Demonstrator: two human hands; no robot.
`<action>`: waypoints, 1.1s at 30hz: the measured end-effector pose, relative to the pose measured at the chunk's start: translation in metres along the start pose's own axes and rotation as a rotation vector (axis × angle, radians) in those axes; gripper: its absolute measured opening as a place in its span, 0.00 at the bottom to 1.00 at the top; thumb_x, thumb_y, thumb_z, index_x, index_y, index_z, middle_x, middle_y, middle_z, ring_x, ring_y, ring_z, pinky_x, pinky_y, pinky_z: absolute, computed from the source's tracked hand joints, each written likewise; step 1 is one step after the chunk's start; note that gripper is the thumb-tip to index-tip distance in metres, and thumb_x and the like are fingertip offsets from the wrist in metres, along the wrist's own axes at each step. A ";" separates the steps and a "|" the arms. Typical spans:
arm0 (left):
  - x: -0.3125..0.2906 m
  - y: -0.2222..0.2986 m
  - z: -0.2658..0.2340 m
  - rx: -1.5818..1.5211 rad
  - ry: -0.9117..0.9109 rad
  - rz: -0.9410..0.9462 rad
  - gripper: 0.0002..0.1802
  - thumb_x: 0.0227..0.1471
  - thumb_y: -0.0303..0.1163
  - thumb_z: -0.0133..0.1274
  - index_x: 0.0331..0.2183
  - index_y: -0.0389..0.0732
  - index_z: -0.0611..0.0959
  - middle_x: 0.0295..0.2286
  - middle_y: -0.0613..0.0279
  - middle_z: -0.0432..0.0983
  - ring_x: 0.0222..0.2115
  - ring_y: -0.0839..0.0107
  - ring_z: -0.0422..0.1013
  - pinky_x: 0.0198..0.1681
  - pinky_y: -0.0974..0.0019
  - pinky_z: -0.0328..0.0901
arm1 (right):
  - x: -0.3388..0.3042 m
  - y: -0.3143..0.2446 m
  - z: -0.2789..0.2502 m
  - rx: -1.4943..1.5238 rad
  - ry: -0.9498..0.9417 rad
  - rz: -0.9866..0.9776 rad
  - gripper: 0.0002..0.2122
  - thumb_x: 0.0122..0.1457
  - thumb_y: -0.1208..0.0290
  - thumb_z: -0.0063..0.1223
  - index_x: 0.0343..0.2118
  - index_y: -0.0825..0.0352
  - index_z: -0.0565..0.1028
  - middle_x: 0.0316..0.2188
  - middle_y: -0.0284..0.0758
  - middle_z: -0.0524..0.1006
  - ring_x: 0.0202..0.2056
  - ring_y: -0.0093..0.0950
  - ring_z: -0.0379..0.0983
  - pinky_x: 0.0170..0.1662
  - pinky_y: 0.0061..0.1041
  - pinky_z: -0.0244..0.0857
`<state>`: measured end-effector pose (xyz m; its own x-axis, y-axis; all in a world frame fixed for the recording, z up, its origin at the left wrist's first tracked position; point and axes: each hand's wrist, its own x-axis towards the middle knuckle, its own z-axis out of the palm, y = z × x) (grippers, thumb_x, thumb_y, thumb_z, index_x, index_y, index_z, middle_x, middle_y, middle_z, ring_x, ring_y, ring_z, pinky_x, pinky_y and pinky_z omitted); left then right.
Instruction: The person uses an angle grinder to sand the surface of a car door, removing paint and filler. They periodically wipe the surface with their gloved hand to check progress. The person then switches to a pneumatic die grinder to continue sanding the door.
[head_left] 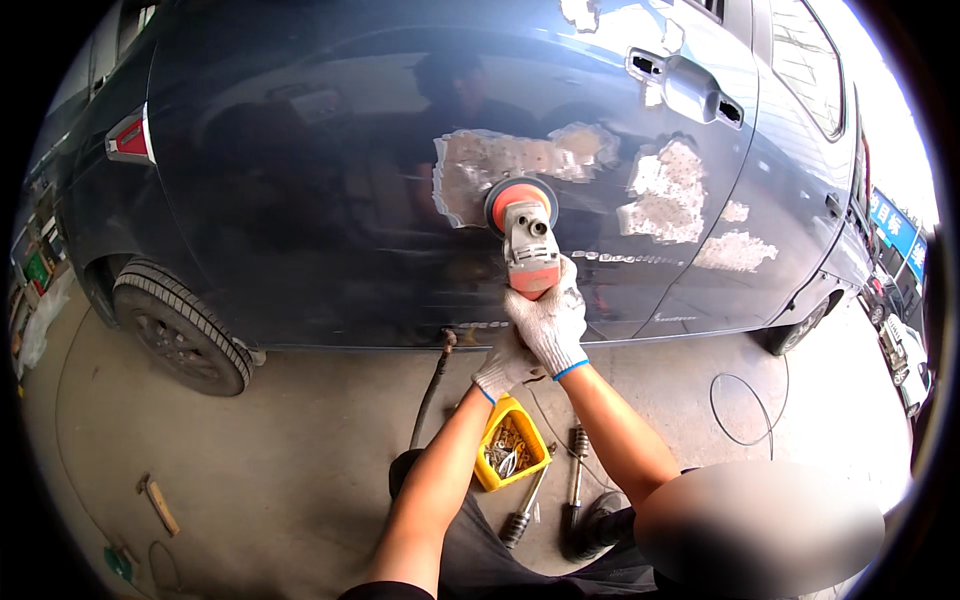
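A grey and red angle sander point(528, 240) points at the dark blue car door point(330, 220). Its round orange disc point(520, 200) is at the lower edge of a sanded patch point(495, 160) of bare filler; whether it touches the panel I cannot tell. My right hand point(552, 312), in a white knit glove with a blue cuff, is wrapped round the sander's body. Lower down and partly behind it, my gloved left hand point(507, 362) closes on the tool's rear end; its fingers are mostly hidden.
On the floor by my legs stands a yellow bin point(489, 463) of metal bits. Two slide-hammer-like rods point(577, 460) point(528, 505) lie beside it. A dark hose point(430, 395) leans at the sill. A hammer point(160, 505) lies at left, a cable loop point(742, 410) at right.
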<state>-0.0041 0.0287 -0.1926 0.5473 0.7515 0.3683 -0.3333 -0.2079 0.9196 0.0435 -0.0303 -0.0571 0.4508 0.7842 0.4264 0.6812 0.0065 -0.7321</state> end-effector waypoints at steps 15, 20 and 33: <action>0.036 0.023 0.018 0.197 0.026 0.149 0.40 0.37 0.41 0.66 0.51 0.34 0.70 0.35 0.54 0.78 0.35 0.63 0.75 0.38 0.62 0.71 | 0.029 0.008 -0.021 0.126 0.253 -0.009 0.36 0.42 0.56 0.68 0.54 0.64 0.63 0.38 0.45 0.80 0.40 0.43 0.79 0.44 0.39 0.71; 0.046 0.004 -0.001 0.291 0.123 0.262 0.37 0.38 0.43 0.67 0.48 0.35 0.74 0.38 0.52 0.79 0.39 0.65 0.75 0.43 0.63 0.70 | 0.030 -0.013 -0.012 0.033 0.104 -0.102 0.38 0.41 0.54 0.67 0.55 0.63 0.63 0.39 0.47 0.79 0.41 0.47 0.78 0.47 0.41 0.70; 0.052 0.030 -0.012 -1.121 -0.118 -0.021 0.42 0.53 0.40 0.59 0.61 0.37 0.58 0.58 0.49 0.61 0.58 0.59 0.61 0.63 0.61 0.56 | 0.035 -0.030 0.002 0.029 0.066 -0.220 0.38 0.41 0.55 0.67 0.55 0.64 0.63 0.39 0.45 0.79 0.39 0.45 0.79 0.45 0.38 0.72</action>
<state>0.0049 0.0687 -0.1475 0.6102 0.6722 0.4193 -0.7921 0.5282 0.3060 0.0375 -0.0021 -0.0211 0.3302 0.7198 0.6106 0.7509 0.1917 -0.6320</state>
